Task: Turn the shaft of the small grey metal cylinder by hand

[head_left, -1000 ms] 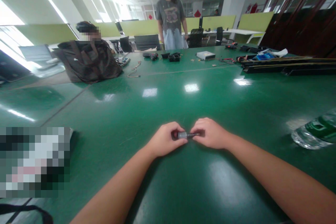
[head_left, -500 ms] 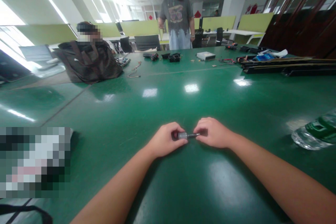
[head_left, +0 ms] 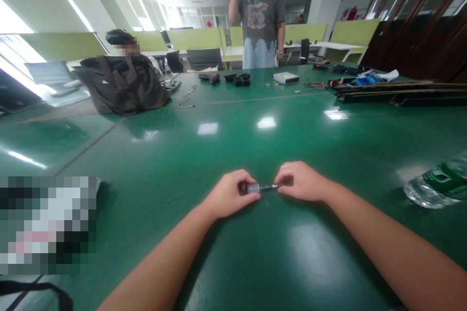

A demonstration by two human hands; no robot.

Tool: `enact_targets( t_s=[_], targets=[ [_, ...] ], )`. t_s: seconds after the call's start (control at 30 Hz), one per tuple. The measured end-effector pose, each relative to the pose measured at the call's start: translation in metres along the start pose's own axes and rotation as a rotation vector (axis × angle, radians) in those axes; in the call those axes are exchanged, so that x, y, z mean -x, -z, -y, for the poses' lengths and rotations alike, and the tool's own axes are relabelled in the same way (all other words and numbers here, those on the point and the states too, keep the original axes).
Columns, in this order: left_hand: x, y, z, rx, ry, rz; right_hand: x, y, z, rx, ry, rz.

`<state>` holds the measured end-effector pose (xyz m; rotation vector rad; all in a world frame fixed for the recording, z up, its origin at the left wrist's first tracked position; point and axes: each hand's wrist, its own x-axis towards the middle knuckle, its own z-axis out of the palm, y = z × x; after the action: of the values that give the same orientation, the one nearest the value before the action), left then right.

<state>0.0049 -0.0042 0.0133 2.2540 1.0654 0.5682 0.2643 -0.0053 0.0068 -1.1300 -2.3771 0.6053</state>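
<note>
My left hand (head_left: 230, 193) is closed round a small grey cylindrical tool with a thin dark shaft (head_left: 253, 188), which lies level just above or on the green table; I cannot tell which. Its shaft points right, toward my right hand (head_left: 302, 182). The thumb and fingers of that hand pinch at the shaft's far tip, and a bright, narrow part shows at the fingertips. The rest of what they grip is hidden.
A clear water bottle (head_left: 436, 184) lies at the right edge of the green table (head_left: 233, 141). At left are a blurred-out boxy object (head_left: 51, 223) and a dark bag (head_left: 124, 87). Black bars (head_left: 401, 93) and a white box (head_left: 286, 77) sit far back. A person (head_left: 260, 24) stands beyond.
My right hand has shifted slightly right, and more of the shaft shows between my hands. My left hand has stayed put. The standing person has moved right and raised an arm.
</note>
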Motion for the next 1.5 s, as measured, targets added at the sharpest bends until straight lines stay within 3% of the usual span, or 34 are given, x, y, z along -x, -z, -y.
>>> enact_targets(
  t_s=[0.3,0.5,0.7,1.5],
  targets=[
    [0.000,0.000,0.000,0.000,0.005,0.003,0.005,0.010,-0.015,-0.041,-0.074,0.009],
    [0.000,-0.001,0.003,0.001,-0.028,-0.012,-0.007,-0.016,0.005,-0.126,0.009,-0.034],
    [-0.001,-0.001,0.004,-0.006,-0.048,-0.023,-0.018,-0.036,0.013,-0.016,0.060,-0.106],
    [-0.002,0.000,0.000,-0.012,-0.024,0.010,-0.014,-0.033,0.011,0.005,0.107,-0.092]
  ],
)
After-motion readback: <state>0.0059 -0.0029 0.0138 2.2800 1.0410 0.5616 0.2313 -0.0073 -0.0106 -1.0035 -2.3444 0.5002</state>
